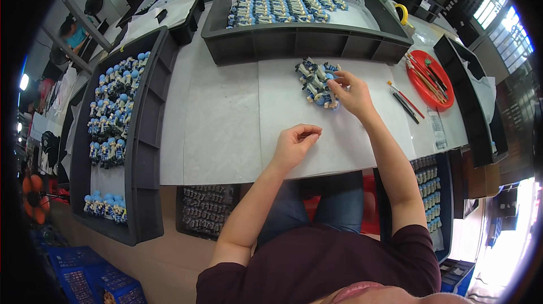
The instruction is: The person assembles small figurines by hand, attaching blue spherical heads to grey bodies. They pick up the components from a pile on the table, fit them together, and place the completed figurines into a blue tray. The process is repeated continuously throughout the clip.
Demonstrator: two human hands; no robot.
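The right grip (353, 95) is at some piled figurines (314, 84).

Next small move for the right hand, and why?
Probably have the bare right hand pinch and lift one from the loose pile of small blue, white and black figurines: it is already at the pile's right side, while the bare left hand is apart from the pile, nearer the person. Whether the right hand already grips one is unclear.
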